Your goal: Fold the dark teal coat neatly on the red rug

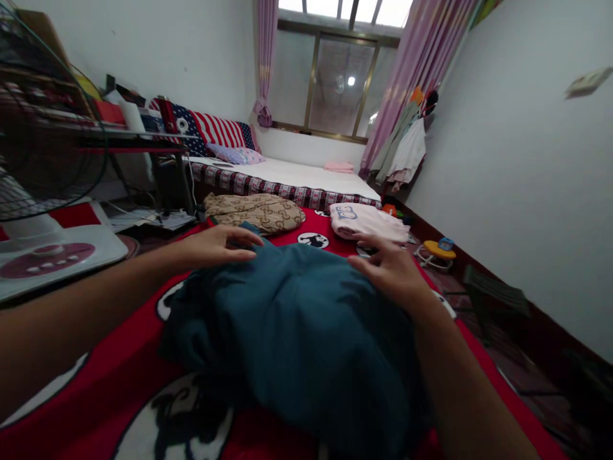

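Note:
A crumpled dark teal garment (297,313) lies bunched up on a red cloth (110,396) printed with black animals in white circles. The garment's exact kind cannot be told from its folds. My left hand (218,248) rests at its upper left edge, fingers stretched out and slightly apart. At the upper right edge is my right hand (383,262), fingers bent loosely over the fabric with the thumb spread away. Neither hand visibly pinches the cloth.
Behind the garment lie a brown patterned cloth bundle (258,212) and a folded pale pink cloth (368,222). A bed (297,175) stands under the window. A cluttered desk (138,137) and a fan (29,211) are at left; a yellow stool (439,250) and dark chair (495,291) at right.

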{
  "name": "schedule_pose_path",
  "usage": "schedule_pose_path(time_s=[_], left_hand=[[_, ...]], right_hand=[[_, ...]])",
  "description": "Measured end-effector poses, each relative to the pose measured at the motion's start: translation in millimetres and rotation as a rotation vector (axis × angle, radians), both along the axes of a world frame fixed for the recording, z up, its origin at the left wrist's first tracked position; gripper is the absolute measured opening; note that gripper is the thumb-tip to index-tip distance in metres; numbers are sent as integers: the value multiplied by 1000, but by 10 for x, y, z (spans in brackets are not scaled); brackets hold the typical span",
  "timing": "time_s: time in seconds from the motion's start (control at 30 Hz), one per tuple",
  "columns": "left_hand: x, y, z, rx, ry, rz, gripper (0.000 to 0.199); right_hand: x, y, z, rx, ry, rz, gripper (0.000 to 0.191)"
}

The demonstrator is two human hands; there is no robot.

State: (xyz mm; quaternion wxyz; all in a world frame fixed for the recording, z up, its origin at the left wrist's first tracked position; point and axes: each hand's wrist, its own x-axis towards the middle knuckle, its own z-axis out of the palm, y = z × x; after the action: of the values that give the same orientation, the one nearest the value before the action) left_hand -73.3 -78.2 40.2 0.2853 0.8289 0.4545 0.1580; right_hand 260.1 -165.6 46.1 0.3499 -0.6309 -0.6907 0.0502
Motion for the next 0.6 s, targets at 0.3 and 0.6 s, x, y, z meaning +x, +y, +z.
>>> schedule_pose_path(time_s=[0.3,0.6], left_hand=[[122,50,-564,145,396,37,105],[124,-276,-259,174,484,-102,52]], right_hand=[[95,317,-547,-577,-519,-97,83],[176,86,-470,-403,-540,-228,48]])
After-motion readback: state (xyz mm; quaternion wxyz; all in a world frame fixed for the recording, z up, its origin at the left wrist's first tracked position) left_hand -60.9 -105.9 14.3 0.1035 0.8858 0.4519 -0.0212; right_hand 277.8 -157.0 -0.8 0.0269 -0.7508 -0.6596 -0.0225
